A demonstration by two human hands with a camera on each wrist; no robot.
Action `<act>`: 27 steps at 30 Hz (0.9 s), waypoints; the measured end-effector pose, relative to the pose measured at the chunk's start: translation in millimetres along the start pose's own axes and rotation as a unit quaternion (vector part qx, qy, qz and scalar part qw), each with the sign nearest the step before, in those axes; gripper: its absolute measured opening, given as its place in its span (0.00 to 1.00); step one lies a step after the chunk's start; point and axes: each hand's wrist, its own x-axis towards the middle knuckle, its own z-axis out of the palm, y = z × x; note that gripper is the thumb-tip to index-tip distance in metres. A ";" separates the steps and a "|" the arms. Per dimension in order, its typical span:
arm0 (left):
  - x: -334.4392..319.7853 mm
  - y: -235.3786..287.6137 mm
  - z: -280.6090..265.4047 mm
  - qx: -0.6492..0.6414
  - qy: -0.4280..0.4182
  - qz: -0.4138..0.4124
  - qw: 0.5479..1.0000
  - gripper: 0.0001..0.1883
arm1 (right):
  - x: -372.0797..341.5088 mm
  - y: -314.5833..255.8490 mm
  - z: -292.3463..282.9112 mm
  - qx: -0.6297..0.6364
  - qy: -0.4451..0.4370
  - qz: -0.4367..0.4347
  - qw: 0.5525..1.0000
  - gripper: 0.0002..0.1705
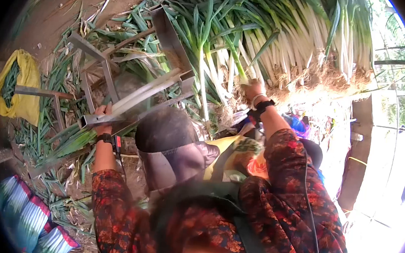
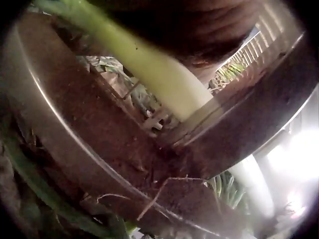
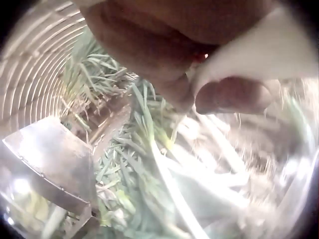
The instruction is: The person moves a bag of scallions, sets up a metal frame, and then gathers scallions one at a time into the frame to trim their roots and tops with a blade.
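Note:
My left hand (image 1: 103, 119) grips long green onions (image 1: 141, 93) at the near end of a metal frame (image 1: 171, 43). Their white stalks lie along the frame, and their green leaves trail down to the left. In the left wrist view a pale stalk (image 2: 164, 82) passes below the hand (image 2: 199, 30) and across a brown metal bar (image 2: 99, 134). Beside the big pile of green onions (image 1: 284, 52), my right hand (image 1: 254, 90) holds one near its root end. The right wrist view shows its white stalk (image 3: 259, 50) between thumb and fingers (image 3: 149, 55).
Loose leaves (image 1: 47, 100) litter the ground around the frame. A yellow sack (image 1: 27, 89) with greens inside stands at the left. Close before the body is a dark rounded thing (image 1: 166, 131). Striped cloth (image 1: 29, 217) lies at lower left, and a post (image 1: 358, 148) stands at right.

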 end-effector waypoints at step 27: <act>-0.3 -47.6 78.8 -0.121 0.106 -0.046 0.986 0.21 | -290.7 -338.1 -220.2 0.074 0.148 -0.607 0.778 0.24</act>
